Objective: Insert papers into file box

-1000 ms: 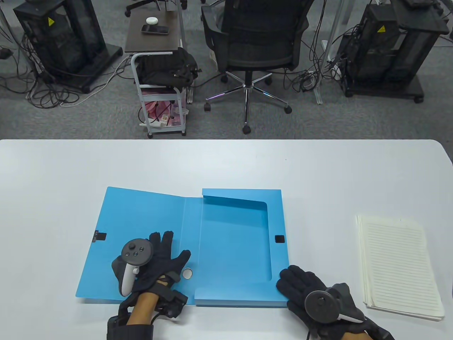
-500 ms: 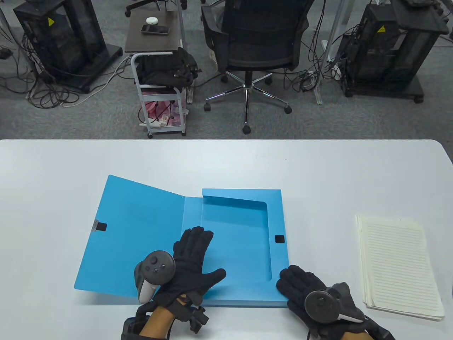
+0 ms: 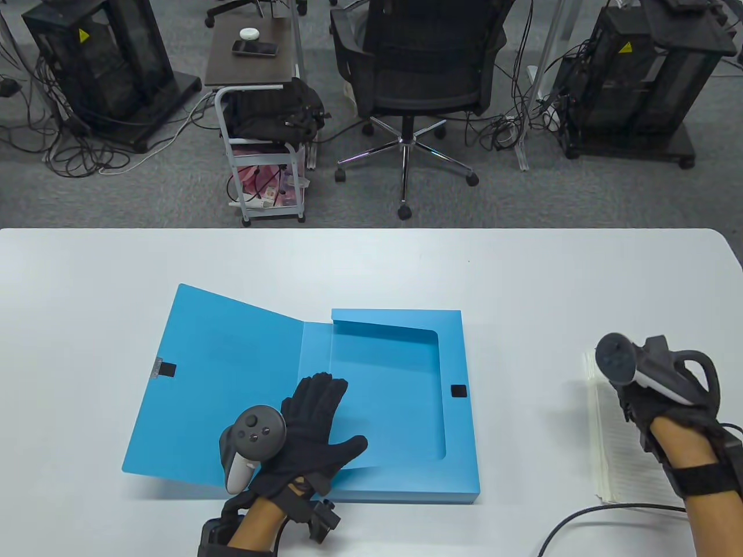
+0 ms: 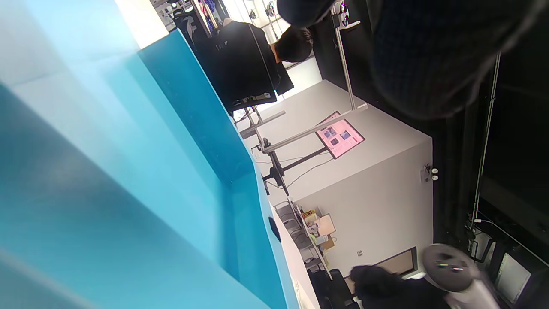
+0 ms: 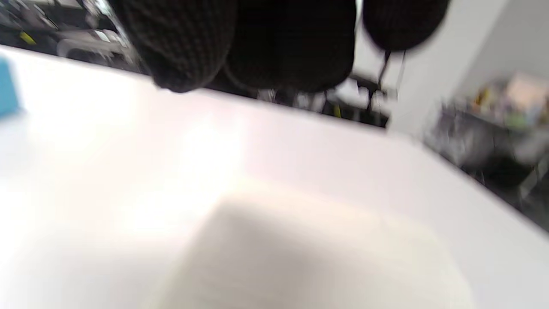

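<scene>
A blue file box [image 3: 400, 400] lies open on the white table, its lid [image 3: 220, 377] folded out to the left and slightly raised. My left hand [image 3: 316, 423] rests flat on the box's spine and inner left edge, fingers spread. A stack of lined papers [image 3: 615, 458] lies at the right of the table. My right hand [image 3: 644, 394] hovers over the stack's far part; its fingers are hidden under the tracker. In the right wrist view the blurred stack [image 5: 309, 257] lies just below the dark fingertips [image 5: 184, 56]. The left wrist view shows the box's blue inside [image 4: 128, 171].
The table's far edge [image 3: 371, 230] borders a floor with an office chair [image 3: 418, 87], a small cart [image 3: 261, 116] and black equipment racks. A cable [image 3: 586, 513] trails from my right wrist over the table's front right.
My right hand left the box's front right corner and moved right and away, over the paper stack. My left hand moved from the lid to the spine and stays there; the lid rose slightly.
</scene>
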{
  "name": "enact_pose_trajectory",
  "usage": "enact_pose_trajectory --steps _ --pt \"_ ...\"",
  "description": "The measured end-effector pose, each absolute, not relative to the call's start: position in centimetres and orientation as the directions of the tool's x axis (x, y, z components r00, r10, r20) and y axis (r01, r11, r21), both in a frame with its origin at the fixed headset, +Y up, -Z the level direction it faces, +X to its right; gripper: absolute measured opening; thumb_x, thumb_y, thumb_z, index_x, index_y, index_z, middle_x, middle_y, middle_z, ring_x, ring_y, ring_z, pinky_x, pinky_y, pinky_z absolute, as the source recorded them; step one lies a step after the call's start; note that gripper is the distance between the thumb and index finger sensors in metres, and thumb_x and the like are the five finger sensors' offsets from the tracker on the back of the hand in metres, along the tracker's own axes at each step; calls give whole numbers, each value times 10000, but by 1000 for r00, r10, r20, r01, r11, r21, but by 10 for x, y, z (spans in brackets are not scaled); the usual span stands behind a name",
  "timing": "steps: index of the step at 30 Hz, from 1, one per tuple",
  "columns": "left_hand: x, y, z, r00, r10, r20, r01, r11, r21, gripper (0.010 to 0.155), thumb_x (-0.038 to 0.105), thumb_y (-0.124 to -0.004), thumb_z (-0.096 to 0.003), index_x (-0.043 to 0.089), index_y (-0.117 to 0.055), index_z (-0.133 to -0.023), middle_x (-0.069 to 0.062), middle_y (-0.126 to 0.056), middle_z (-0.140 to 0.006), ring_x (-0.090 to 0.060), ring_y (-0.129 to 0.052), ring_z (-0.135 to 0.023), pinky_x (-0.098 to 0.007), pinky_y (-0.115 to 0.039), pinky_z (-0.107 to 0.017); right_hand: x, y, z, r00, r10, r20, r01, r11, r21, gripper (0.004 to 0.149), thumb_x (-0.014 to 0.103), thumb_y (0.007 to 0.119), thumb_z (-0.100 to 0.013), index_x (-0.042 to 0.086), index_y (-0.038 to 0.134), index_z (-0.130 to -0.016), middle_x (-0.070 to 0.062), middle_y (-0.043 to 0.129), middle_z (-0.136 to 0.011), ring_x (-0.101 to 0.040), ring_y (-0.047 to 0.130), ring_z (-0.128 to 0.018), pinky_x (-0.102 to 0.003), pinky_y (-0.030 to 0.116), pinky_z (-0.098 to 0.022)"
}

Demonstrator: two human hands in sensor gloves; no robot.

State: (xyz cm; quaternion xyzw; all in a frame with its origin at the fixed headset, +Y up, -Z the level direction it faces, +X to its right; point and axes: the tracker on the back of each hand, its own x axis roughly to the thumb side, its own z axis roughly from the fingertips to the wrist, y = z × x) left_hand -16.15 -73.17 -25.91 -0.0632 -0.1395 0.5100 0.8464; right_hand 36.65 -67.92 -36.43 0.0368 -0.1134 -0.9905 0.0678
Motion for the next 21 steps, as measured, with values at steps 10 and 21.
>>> enact_pose_trajectory --steps 10,21 --pt "-158 -744 -266 551 823 133 -785 566 -252 931 664 -791 -354 315 -372 -1108 -81 -212 -1191 -372 -104 -1104 -625 -31 -725 413 -742 -422 -968 -171 -182 53 -853 520 874 392 857 -341 319 256 -971 8 274 -1118 -310 242 -1052 -665 341 -734" --pt "-162 -746 -268 558 824 98 -790 564 -240 920 659 -783 -359 304 -381 -1106 -95 -231 -1185 -385 -141 -1096 -628 -45 -724 420 -764 -443 -978 -117 -170 -24 -754 656 849 387 846 -283 272 344 -958 -6 346 -1074 -301 436 -1012 -678 383 -726"
